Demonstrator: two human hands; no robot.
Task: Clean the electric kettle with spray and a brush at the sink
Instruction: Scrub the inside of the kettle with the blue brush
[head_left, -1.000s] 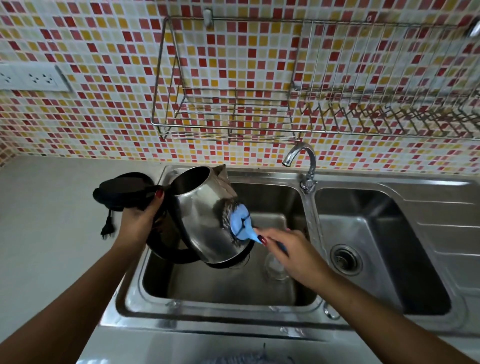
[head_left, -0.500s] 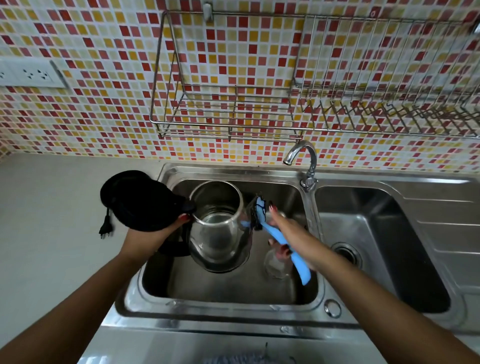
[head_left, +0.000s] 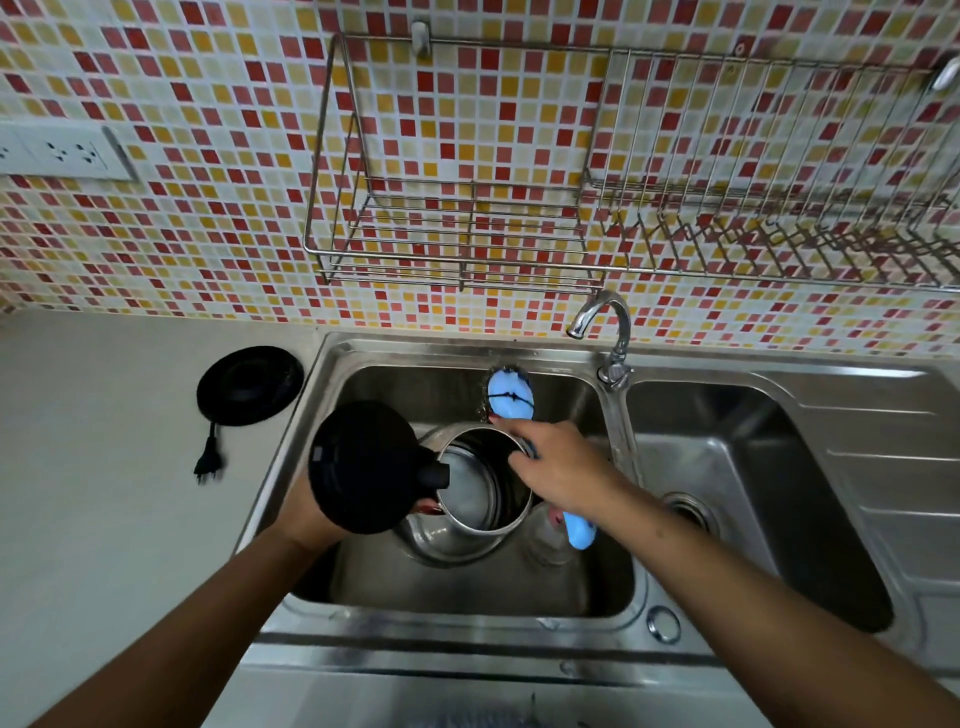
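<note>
Holding the kettle upright over the left basin of the sink, the left hand grips its handle under the flipped-open black lid; the mouth faces up, where 1 second ago it lay tilted on its side. No writing can be read. The right hand is closed around the blue brush, its long axis running near-to-far, bristle head toward the wall and now off the kettle. Farther left, the black base sits on the counter.
</note>
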